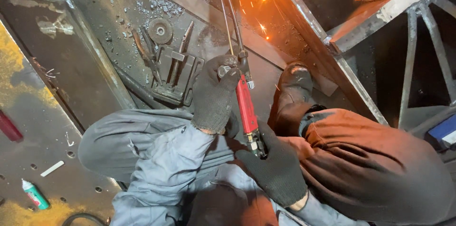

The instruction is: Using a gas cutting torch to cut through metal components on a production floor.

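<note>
Together, both gloved hands grip red cutting torch [247, 107], left hand [214, 94] forward, right hand [275, 171] rearward

Both gloved hands clenched, left hand [214, 94] above right hand [275, 171].

Both the left hand [214, 95] and the right hand [277, 171] wear matt black knitted cloth gloves. The cutting torch [247, 107] has a glossy red handle and bare metal tubes. The steel floor plate [52, 126] looks rough, dull and rust-stained.
</note>
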